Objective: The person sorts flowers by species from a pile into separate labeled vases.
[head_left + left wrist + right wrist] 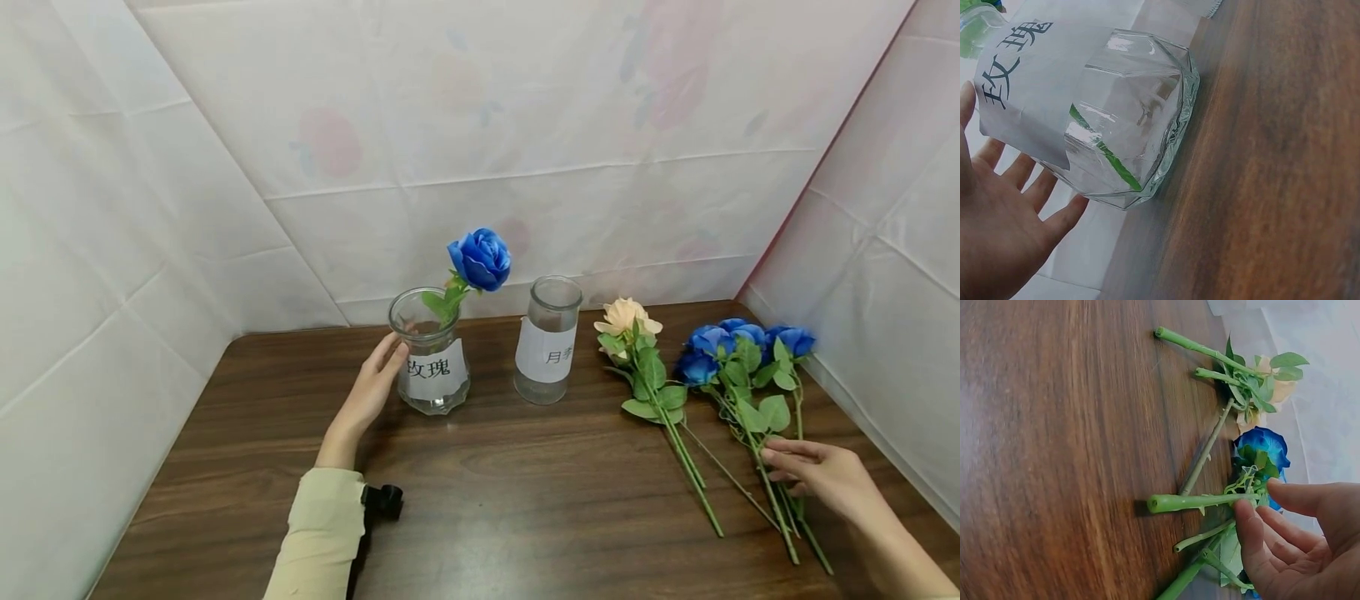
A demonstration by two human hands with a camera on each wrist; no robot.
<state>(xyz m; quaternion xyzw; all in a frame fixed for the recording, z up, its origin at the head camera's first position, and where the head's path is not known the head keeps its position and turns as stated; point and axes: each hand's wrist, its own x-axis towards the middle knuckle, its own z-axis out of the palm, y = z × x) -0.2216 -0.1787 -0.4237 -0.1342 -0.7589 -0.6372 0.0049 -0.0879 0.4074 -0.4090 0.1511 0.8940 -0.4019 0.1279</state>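
My left hand (372,383) holds the left side of a clear glass vase (442,402), thumb by its white label and fingers behind it. The label reads 玫瑰. One blue rose (482,260) leans right out of this vase; its green stem (1107,156) shows through the glass in the left wrist view. At the right, my right hand (828,477) pinches a thorny green stem (1191,501) of a blue rose between thumb and index finger. That rose lies among several blue roses (738,337), their blooms pointing toward the back.
A straight glass vase (543,387) labelled 月季 stands right of the first one. Peach flowers (628,318) with long stems lie between it and the blue roses. White cloth (450,133) hangs behind the brown wooden table (480,500) and along both sides.
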